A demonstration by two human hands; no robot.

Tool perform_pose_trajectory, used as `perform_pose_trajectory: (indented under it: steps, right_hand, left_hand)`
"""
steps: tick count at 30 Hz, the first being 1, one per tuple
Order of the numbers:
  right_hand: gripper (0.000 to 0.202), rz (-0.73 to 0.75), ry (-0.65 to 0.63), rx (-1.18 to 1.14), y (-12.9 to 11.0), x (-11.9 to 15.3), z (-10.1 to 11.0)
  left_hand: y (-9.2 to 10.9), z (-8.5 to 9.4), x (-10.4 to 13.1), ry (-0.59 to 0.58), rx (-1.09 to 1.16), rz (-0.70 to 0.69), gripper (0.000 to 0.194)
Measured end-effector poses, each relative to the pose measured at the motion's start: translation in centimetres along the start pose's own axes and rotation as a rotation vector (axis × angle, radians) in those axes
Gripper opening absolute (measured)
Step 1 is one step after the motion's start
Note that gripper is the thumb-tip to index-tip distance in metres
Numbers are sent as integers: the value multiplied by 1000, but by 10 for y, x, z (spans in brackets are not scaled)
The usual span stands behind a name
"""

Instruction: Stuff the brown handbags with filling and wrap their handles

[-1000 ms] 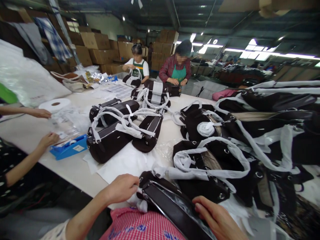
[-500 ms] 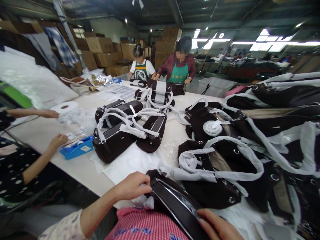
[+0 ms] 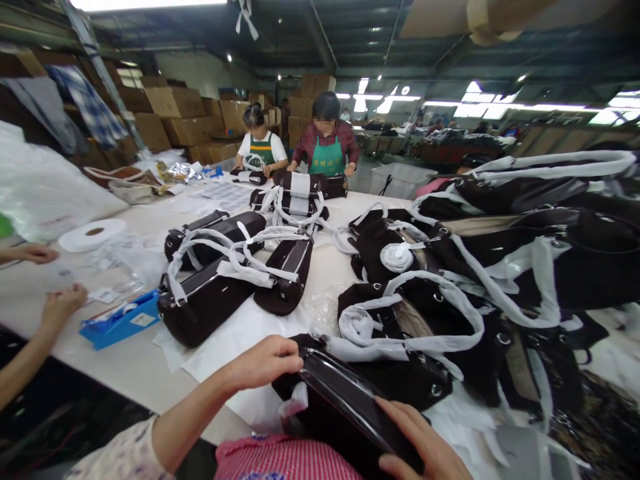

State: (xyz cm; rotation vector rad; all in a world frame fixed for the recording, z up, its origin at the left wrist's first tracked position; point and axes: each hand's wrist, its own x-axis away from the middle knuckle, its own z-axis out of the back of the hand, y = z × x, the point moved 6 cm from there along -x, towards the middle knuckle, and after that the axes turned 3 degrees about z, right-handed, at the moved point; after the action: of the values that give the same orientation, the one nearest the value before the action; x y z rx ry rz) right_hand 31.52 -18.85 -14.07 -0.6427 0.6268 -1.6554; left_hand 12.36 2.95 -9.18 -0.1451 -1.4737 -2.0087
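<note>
A black handbag (image 3: 350,400) with a glossy top strip is tilted against the checked apron at the table's front edge. My left hand (image 3: 273,360) pinches the bag's upper left end, near the end of its zip. My right hand (image 3: 420,440) lies along the bag's right side, fingers stretched and thumb apart, touching it. Crumpled white wrapping (image 3: 295,402) shows below my left hand. Just behind is another dark bag (image 3: 415,380) with a white-wrapped strap.
Wrapped bags (image 3: 210,300) stand mid-table; more are heaped at the right. At the left are a blue tape dispenser (image 3: 120,321), a white roll (image 3: 93,233) and a person's hands (image 3: 63,303). Two people in green aprons work across the table.
The view has turned right. The bag in my hands is tilted so more of its side shows, and my right hand lies flatter along it. The neighbouring person's hands sit farther left in view.
</note>
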Motion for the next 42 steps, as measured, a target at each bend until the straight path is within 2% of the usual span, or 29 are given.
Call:
perform_pose_trajectory:
  steps: [4,9,14,17,20,22,25,29,31,33,35,36,39,42]
  right_hand:
    - [49,22,54,44,8,3,-5]
    - [49,30,99,104,10,7,-13]
    - [48,40,97,123,6,6,-16]
    - [46,29,128,154,12,7,-16]
    - [49,55,220,230,13,12,-12]
    - [55,99,308,303,3,16,-7]
    - [53,153,431,324,-30,14,1]
    - [46,206,496,195,-87,-10,7]
    - [48,180,520,158,-104,-23,8]
    - [39,123,551,116,-110,-31,10]
    - [22,64,583,85,-109,-33,11]
    - [21,44,596,84,-107,-32,12]
    - [39,39,618,98,-102,-31,13]
    - [46,31,692,106,-99,-29,17]
  left_hand:
    - [5,3,1,-35,-64,12,26]
    - [13,8,9,-123,-123,28,18]
    - [8,12,12,-230,-223,93,15]
    - [10,13,10,-214,-169,56,21]
    - [17,9,9,-203,-86,45,30]
    - [24,3,7,-226,-43,53,32]
    - [39,-10,-1,-317,22,68,27]
    - [66,-28,-14,-507,49,86,13]
    - [82,-35,-18,-569,-4,65,9]
    - [97,-40,-21,-592,-55,6,14]
    - [106,-46,-22,-623,-73,-67,27]
    - [108,-49,-24,-635,-73,-100,34]
    - [103,-57,-30,-656,-34,-146,47]
    - [95,-61,-33,-625,30,-169,41]
